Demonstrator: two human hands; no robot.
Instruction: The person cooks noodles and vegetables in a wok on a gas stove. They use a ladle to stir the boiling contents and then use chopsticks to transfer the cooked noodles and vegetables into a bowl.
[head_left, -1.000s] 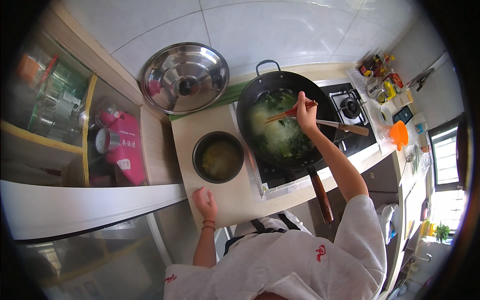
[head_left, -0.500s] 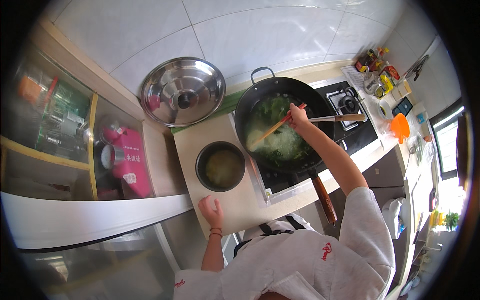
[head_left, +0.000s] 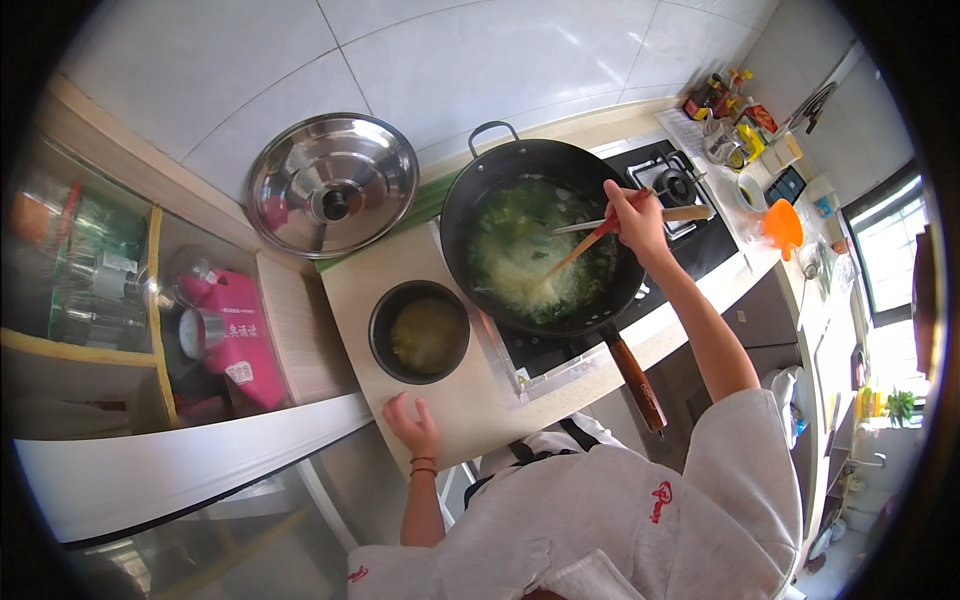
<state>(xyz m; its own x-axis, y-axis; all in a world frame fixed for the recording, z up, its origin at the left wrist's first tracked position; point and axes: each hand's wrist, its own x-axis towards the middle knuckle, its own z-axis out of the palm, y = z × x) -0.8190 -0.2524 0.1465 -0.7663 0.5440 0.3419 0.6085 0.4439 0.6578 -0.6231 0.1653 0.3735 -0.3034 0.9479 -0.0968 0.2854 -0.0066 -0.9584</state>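
1. My right hand [head_left: 640, 225], stretched forward over the round black wok [head_left: 535, 158], is clamped on red-and-tan wooden chopsticks [head_left: 588, 243], tips inside the wok.
2. My left hand [head_left: 413, 428], loosely spread, is at the beige tabletop's [head_left: 480, 410] edge near the round black pot [head_left: 384, 340].

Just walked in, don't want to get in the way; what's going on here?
A person's right hand holds long red-and-tan chopsticks, their tips in cloudy liquid and greens inside a large black wok. The empty left hand is at the edge of the beige countertop, near a dark round pot of yellowish liquid.
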